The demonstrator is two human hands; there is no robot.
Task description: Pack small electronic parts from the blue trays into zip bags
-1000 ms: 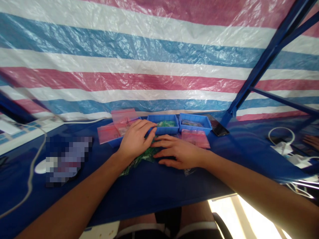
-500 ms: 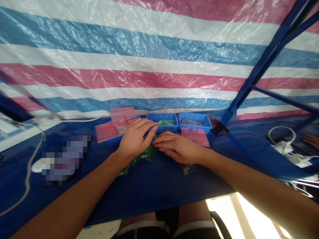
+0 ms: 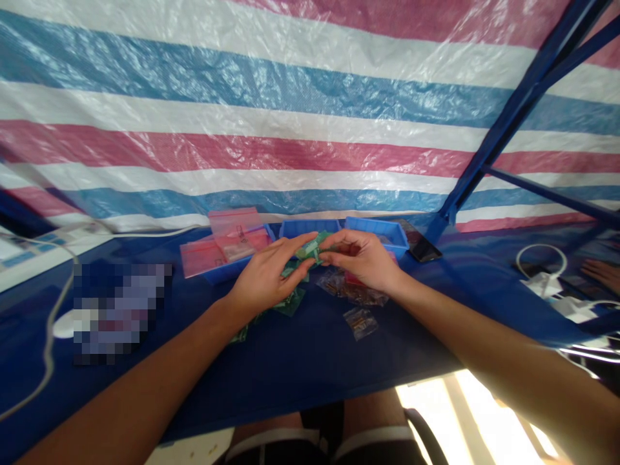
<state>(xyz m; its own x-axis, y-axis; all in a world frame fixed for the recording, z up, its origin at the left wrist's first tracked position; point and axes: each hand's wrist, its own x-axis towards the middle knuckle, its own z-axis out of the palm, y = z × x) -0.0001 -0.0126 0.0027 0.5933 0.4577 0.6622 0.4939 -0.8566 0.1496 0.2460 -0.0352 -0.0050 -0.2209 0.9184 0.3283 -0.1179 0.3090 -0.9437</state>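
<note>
Fingers (image 3: 299, 244) of the left hand (image 3: 264, 281) and right hand (image 3: 361, 258) pinched a green packet (image 3: 312, 248). More green packets (image 3: 290, 302) and clear bags (image 3: 359, 323) lay on the table (image 3: 300, 361) below them.

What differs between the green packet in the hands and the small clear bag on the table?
The green plastic packet is pinched between the left hand and right hand, while the small clear bag lies flat on the blue table cover. The packet looks green; the bag shows brownish contents. Both are small plastic packets.
</note>
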